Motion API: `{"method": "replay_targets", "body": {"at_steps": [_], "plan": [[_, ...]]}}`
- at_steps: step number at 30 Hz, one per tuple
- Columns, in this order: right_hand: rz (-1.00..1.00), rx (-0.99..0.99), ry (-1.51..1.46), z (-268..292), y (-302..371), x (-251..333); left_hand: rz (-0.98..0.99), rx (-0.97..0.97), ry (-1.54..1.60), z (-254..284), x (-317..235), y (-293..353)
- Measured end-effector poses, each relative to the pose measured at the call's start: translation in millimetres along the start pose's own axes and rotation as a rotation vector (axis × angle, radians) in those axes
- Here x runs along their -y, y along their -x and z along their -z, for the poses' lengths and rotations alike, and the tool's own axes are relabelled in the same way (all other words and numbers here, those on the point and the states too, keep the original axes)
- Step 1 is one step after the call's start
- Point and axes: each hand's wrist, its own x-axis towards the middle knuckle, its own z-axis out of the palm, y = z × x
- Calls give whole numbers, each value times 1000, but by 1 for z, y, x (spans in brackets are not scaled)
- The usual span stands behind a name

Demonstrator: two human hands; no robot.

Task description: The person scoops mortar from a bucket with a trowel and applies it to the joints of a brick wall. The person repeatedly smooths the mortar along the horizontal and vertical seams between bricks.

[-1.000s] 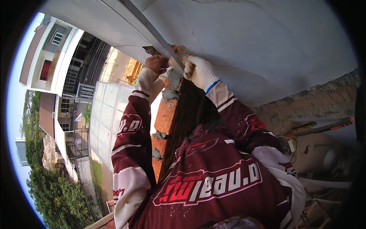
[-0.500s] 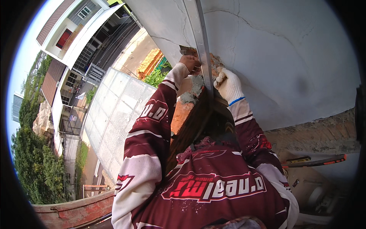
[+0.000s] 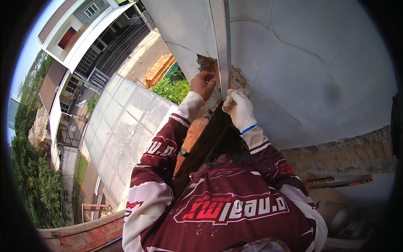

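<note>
A long metal bar (image 3: 221, 35) runs down along the cracked grey wall, past broken plaster and exposed brick (image 3: 239, 80). My bare left hand (image 3: 203, 85) is just left of the bar, fingers bent and closed near its edge; whatever they pinch is too small to make out. My right hand (image 3: 240, 111), in a white knitted glove with a blue cuff edge, is closed at the bar's lower end and covers part of it. What its fingers hold is hidden. Below my hands, a ragged brick edge (image 3: 196, 133) borders a dark gap.
A dusty, paneled roof (image 3: 126, 113) lies below on the left, with green plants (image 3: 171, 89) and stacked orange bricks (image 3: 159, 70) beyond. A spirit level (image 3: 348, 182) rests at the lower right near a ledge (image 3: 340, 151). A red beam (image 3: 84, 233) crosses the lower left.
My right hand has moved from right of the bar, left and down over its lower end. My left hand has dropped slightly lower, uncovering more broken brick. The view has shifted a little.
</note>
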Motion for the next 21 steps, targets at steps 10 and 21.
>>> {"method": "replay_targets", "body": {"at_steps": [10,21], "plan": [[98,-114,206,-8,0,-5,-95,256,-150,-4,-53,37],[238,-33,326,-12,1,-7,99,363,-25,-33,-23,6]]}}
